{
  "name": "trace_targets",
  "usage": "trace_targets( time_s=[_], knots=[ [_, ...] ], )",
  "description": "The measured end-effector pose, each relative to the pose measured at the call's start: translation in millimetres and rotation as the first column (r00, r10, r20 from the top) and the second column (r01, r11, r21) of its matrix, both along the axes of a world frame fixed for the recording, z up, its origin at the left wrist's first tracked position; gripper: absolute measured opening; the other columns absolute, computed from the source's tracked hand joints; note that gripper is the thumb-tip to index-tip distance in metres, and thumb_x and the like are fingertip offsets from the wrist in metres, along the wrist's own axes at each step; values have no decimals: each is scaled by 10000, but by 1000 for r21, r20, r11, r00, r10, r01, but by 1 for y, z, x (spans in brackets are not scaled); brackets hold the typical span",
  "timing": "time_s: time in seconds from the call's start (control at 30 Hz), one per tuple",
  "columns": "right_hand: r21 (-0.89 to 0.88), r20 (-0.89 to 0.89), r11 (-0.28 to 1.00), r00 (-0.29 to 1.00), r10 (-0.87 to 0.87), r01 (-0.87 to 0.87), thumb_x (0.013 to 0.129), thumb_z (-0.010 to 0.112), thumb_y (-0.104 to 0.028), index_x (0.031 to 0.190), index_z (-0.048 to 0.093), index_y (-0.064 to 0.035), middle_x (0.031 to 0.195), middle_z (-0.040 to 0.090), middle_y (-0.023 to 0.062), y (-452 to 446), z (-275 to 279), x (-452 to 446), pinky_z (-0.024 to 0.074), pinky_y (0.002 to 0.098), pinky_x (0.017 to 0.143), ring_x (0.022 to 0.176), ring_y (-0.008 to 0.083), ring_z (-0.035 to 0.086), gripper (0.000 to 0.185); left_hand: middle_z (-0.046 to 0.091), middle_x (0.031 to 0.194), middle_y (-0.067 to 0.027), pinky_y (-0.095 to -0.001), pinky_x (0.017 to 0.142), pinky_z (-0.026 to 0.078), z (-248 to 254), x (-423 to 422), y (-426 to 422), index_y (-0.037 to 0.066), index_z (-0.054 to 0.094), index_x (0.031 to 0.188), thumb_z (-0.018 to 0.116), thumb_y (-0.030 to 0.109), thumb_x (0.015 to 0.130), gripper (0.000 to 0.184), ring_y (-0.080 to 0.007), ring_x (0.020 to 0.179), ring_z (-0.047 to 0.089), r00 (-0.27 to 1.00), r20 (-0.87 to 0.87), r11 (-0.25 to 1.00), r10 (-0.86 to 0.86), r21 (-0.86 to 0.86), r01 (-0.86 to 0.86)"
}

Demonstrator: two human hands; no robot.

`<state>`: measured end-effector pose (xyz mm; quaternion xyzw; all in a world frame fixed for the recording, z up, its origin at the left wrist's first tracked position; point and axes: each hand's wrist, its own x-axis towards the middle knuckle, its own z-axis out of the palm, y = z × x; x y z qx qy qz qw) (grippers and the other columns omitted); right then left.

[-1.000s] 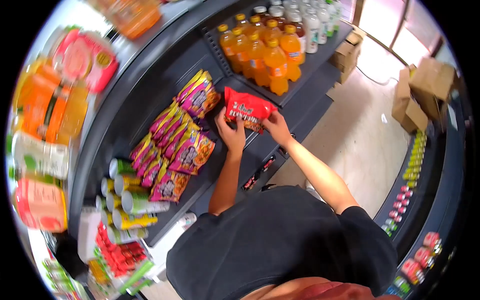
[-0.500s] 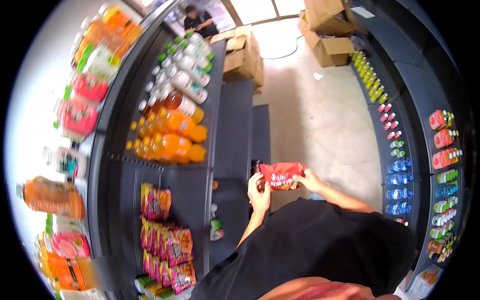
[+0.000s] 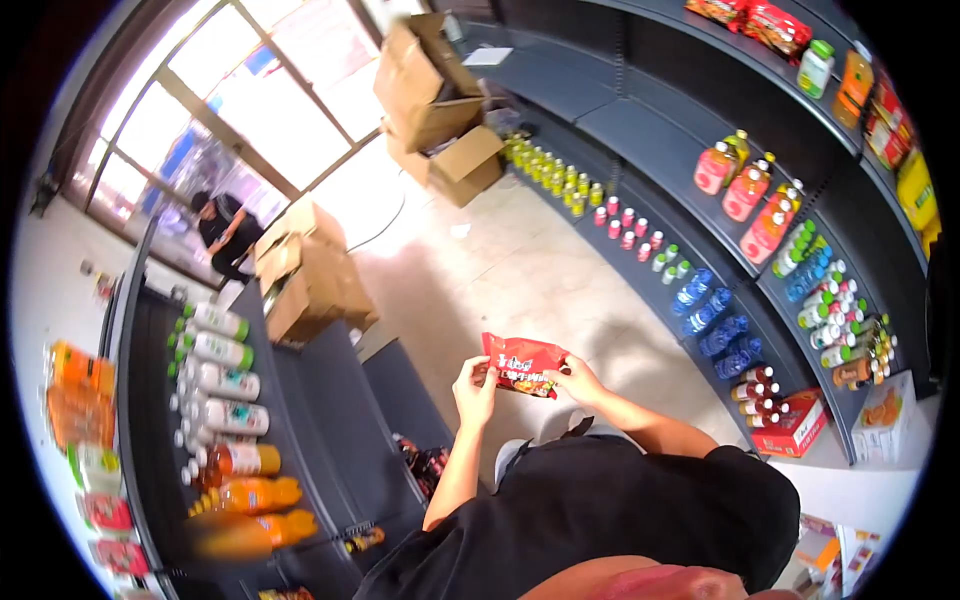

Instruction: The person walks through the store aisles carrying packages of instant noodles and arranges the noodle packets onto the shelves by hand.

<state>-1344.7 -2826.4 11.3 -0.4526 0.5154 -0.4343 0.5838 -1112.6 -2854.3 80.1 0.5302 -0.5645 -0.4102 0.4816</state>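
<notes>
Between my two hands, in front of my torso, is a red instant noodle packet (image 3: pixel 523 362) with white lettering and a food picture along its lower edge. My left hand (image 3: pixel 474 394) pinches its left end, thumb on the front. At the right end, my right hand (image 3: pixel 579 382) grips the packet with the thumb over the front. Part of the fingers of both hands is hidden behind it. The packet is held up over the floor, its printed side toward me.
The left shelf (image 3: pixel 335 430) holds white and orange bottles. Along the right stands a long shelf with blue bottle packs (image 3: pixel 720 335), pink drinks (image 3: pixel 743 192) and red packets (image 3: pixel 777 30). Cardboard boxes (image 3: pixel 318 275) stand ahead, with more boxes (image 3: pixel 455 165) beyond. A person (image 3: pixel 228 232) sits near the glass doors.
My view has swung to the right, bringing more of the right shelf and the doors into sight. The packet stays in both hands and now tilts down to the right.
</notes>
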Motion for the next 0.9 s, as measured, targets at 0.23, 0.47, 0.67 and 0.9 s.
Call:
trace_targets(
  time_s=[0.23,0.47,0.67,0.9],
  knots=[
    [-32,-7,951,952,-307,307,942,706,-164,1182,623,-9,1014,680,43,0,-18,-77,505,288,771,868,113,616,297,742,952,-97,-334,823,529,-34,-84,-63,51,666,1125,695,117,909,227,-168,906,707,958,71,959,-277,90,270],
    [89,-1,819,823,-568,566,944,706,-214,1218,608,-14,998,681,59,-4,-27,-109,504,300,774,862,128,623,353,743,1090,-86,-318,914,506,-51,-150,-131,38,611,1200,660,42,910,294,-158,1040,691,825,-49,814,-564,139,564],
    [-170,-230,703,666,-710,690,947,673,-175,1298,586,-35,1127,626,127,-100,13,-158,523,338,887,1043,234,644,387,725,1152,-105,-349,970,488,-22,-220,-239,41,582,1293,666,54,913,389,-196,1138,668,757,-125,766,-641,-36,642],
    [-645,-273,508,449,-851,571,879,719,-56,1162,637,-10,1043,598,111,-221,121,-209,458,341,879,982,259,587,298,568,1392,-146,-392,1040,439,31,-276,-347,69,504,1412,689,71,810,630,-304,1290,547,715,31,695,-699,-208,688]
  ],
)
